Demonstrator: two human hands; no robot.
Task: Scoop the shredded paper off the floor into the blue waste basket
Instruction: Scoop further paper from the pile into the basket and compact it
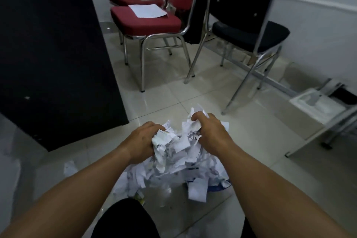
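Observation:
A heap of white shredded paper lies on the tiled floor in front of me. My left hand grips the left side of a raised bunch of strips. My right hand is closed on the bunch's right side, with crumpled pieces sticking up past its fingers. A sliver of blue shows under the strips at the heap's lower right; it may be the waste basket, mostly buried. Loose strips lie scattered around the heap.
A dark cabinet panel stands close on the left. Two red chairs, one with a paper sheet, and a black chair stand beyond the heap. A white object and metal frame sit at the right. My dark-clothed knee is at the bottom.

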